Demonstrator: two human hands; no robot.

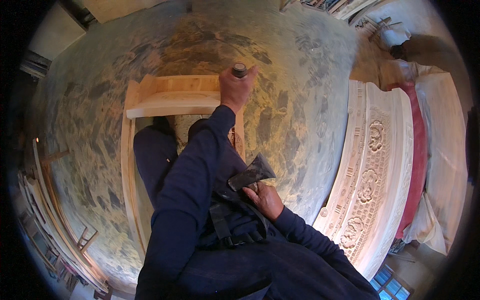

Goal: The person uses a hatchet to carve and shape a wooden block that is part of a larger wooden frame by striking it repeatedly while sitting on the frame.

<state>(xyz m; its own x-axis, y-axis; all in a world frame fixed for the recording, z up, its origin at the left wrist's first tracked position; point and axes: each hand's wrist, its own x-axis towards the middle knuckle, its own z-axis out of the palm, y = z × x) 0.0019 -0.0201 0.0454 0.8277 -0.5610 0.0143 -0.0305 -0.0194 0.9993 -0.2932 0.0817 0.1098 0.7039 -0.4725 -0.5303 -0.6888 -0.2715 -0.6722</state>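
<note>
My left hand (235,87) reaches up to the far right corner of the pale wooden frame (132,170), closed round an upright cylindrical tool handle (239,69) with a round top; the tool's lower part is hidden by the hand and forearm. Lower down, my right hand (265,200) grips an axe by its handle, just below the dark metal head (252,175), over my lap. The frame has a cross board (170,109) at its far end. My dark-trousered legs are inside it, and its right side is mostly covered by my arm and leg.
A long carved wooden panel (370,165) with floral relief lies to the right, beside red cloth (415,140) and pale wood (437,125). Long boards (45,205) are stacked along the left. The mottled floor (285,60) surrounds me, with more timber (335,7) at the back right.
</note>
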